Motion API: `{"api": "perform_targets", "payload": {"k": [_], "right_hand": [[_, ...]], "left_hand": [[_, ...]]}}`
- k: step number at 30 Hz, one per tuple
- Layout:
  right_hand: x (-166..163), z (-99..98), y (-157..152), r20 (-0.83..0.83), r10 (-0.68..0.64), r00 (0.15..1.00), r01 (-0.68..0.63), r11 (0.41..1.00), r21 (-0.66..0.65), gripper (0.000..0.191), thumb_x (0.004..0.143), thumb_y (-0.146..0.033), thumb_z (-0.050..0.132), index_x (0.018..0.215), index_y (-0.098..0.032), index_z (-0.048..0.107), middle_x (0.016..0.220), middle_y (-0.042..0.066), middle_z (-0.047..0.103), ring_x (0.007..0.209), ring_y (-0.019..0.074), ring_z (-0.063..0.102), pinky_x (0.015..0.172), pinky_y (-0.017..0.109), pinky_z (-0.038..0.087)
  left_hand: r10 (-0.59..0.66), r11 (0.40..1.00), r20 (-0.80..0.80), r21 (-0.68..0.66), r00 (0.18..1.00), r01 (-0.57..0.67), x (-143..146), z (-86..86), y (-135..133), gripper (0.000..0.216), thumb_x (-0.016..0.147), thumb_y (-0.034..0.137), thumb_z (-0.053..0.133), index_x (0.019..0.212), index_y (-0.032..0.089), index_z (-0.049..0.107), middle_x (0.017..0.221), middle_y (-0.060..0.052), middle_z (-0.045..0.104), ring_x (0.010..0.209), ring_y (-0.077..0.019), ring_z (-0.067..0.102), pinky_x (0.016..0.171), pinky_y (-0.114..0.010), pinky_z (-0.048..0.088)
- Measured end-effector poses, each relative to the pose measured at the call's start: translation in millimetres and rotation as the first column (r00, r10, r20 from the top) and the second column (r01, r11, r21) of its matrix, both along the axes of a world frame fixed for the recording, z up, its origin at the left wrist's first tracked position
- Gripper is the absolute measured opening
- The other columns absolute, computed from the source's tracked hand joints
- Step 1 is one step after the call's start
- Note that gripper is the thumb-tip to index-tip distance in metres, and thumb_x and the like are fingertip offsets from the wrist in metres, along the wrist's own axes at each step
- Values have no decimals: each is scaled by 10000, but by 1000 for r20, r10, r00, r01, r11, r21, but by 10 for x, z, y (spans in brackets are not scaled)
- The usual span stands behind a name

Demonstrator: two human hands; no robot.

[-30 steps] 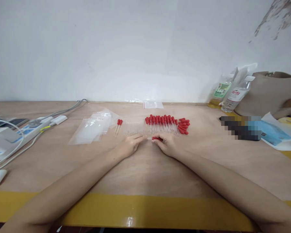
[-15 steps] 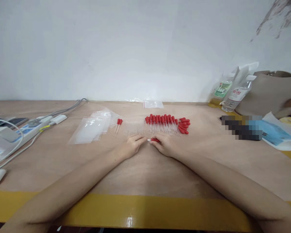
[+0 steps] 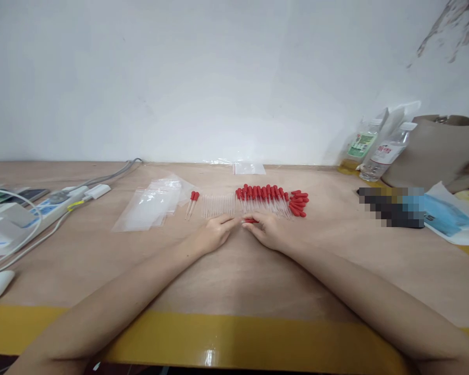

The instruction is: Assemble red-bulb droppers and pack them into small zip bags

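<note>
Head view, frame center: right grip [image 3: 271, 232] pinches a red bulb [image 3: 250, 221]; left grip [image 3: 216, 233] nearly closed, hold unclear. Bulb likely soft, light; tubes [image 3: 219, 205] likely fragile: hold near the wide end.

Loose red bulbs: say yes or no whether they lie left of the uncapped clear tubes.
No, the loose red bulbs lie right of the uncapped clear tubes, beyond the row of red-capped droppers.

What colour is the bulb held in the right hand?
Red: the bulb in the right hand, shown in the head view.
</note>
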State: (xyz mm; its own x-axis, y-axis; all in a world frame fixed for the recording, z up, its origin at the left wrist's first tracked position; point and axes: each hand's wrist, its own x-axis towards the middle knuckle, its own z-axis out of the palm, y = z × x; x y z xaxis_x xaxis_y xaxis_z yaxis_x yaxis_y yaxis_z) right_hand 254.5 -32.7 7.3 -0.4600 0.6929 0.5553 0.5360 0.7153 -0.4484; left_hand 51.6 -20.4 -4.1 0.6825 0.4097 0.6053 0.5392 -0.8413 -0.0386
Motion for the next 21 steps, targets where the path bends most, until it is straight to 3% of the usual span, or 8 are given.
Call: {"api": "perform_targets", "payload": {"k": [2,4,6,9,13,17,21], "right_hand": [[60,24,10,-49,-76,996,79,994,79,304,813,-289,504,1107,-212,514,975,79,567,907,202,539,788,348,438],[162,27,41,-111,-180,977,195,970,145,383,796,-292,516,1169,-214,468,1028,95,535,940,223,522,795,371,434],[287,24,83,-135,-294,946,314,935,162,343,783,-269,514,1118,-197,499,979,95,542,884,221,534,763,363,439],[450,57,144,-51,-475,879,477,869,130,222,765,-250,501,958,-164,569,867,85,571,770,203,546,699,335,434],[590,212,199,230,-601,765,601,795,81,118,720,-202,494,722,-164,606,782,80,606,744,203,551,654,302,405],[778,414,245,478,-581,659,682,729,-55,53,608,-155,572,607,-187,615,689,51,623,684,189,565,576,266,377],[987,555,295,563,-524,640,734,633,-246,88,545,-146,642,617,-197,636,633,18,629,567,138,553,482,228,349]], "left_hand": [[98,995,30,-13,995,-98,-48,103,23,284,853,146,380,1058,147,577,950,-88,618,821,-152,594,706,-252,490],[296,955,68,-39,953,-294,-153,207,73,269,849,168,375,981,135,607,899,-95,617,793,-170,592,697,-268,476],[514,856,68,-94,855,-508,-296,284,144,267,850,210,376,935,139,619,862,-96,623,774,-194,595,692,-291,463],[692,706,-33,-182,721,-685,-490,324,260,254,832,250,389,880,152,619,792,-93,634,741,-230,598,669,-317,445],[760,615,-83,-228,644,-755,-572,289,383,222,774,208,424,909,143,586,774,-101,630,735,-251,594,647,-323,433],[758,610,-109,-231,643,-758,-530,255,460,202,762,190,425,871,151,590,801,-106,602,737,-243,584,662,-325,435],[735,634,-117,-229,668,-738,-497,227,496,217,781,216,418,807,156,626,856,-110,562,757,-226,568,704,-333,445]]}}
